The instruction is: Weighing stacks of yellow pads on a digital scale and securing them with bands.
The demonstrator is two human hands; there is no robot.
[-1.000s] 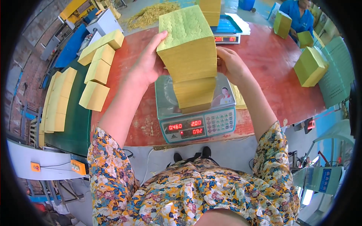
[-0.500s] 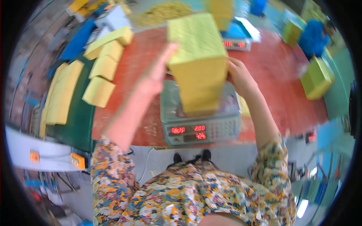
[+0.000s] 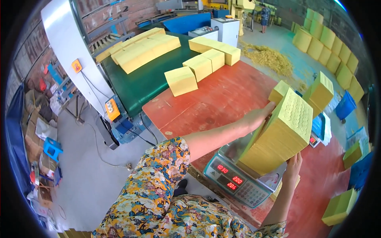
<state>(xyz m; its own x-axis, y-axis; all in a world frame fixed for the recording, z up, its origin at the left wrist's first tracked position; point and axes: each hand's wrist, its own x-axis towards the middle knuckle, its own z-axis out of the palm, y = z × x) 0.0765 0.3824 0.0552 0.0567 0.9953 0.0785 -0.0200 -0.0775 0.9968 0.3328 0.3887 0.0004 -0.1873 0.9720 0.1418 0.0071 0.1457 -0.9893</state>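
A tall block of yellow paper sheets (image 3: 274, 146), its top face embossed with rows of round marks, stands on the pan of a digital scale (image 3: 222, 176). The scale's red digits are lit on the side facing me. My left hand (image 3: 266, 113) presses along the block's far left side, its fingers partly hidden behind it. On the near right side, my right hand (image 3: 294, 163) holds the block low down, with its fingers against the paper. The block is held between both hands.
Shorter yellow blocks (image 3: 181, 80) line the red table's (image 3: 222, 103) far left edge. Beside it, a green conveyor belt (image 3: 139, 89) carries a long yellow row (image 3: 149, 53). Another tall block (image 3: 319, 93) stands beyond mine. Yellow scraps (image 3: 270, 59) lie on the floor behind.
My head view has swung left, so the scale and block appear farther right and turned. Both hands still hold the block over the scale. The red digits have changed.
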